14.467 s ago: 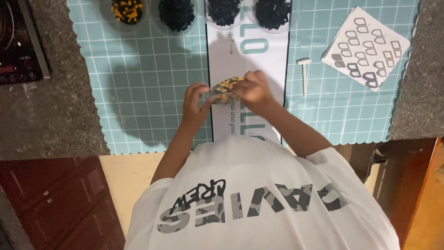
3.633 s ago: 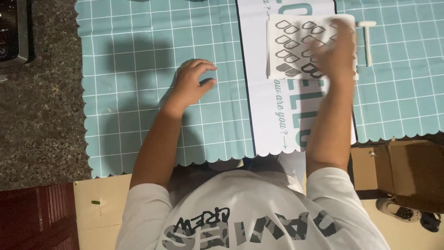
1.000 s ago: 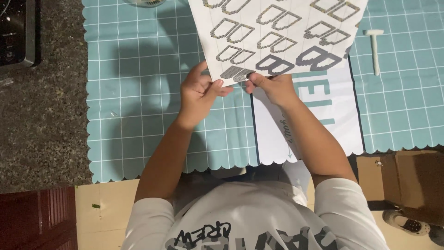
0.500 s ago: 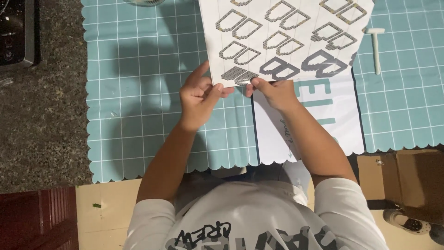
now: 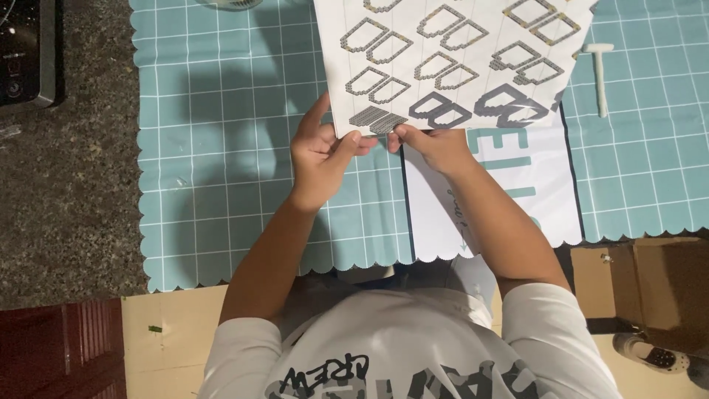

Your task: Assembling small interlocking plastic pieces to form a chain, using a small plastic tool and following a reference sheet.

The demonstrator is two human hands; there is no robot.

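Two hands on one sheet, seen from the head camera looking straight down. Left hand (image 5: 323,151) pinched on the near edge of the white pattern sheet (image 5: 450,59), thumb on top, other fingers curled underneath. Right hand (image 5: 436,148) closed on the same edge just beside it, fingertips (image 5: 402,133) nearly touching those of the left. Sheet raised off the surface and fanned away from the body, printed with rows of grey outlined shapes, far part cut off by the top of the frame.

Below it, a teal grid cutting mat (image 5: 221,170) with scalloped border, and a white paper strip (image 5: 502,199) with teal lettering lying along the mat, partly hidden under the raised sheet. Small white T-shaped tool (image 5: 600,74) on the mat to the right, well apart from both hands. Dark appliance (image 5: 26,52) at the far left on the speckled counter (image 5: 66,207).

Likely very light and thin, limp rather than stiff: held by one edge only, apt to sag or curl. Probably easy to crease or tear at the pinch, so best gripped gently. Wider spacing along the near edge, or one hand on each side edge, should keep it flatter. Surface finish hard to judge; slipperiness cannot be told.
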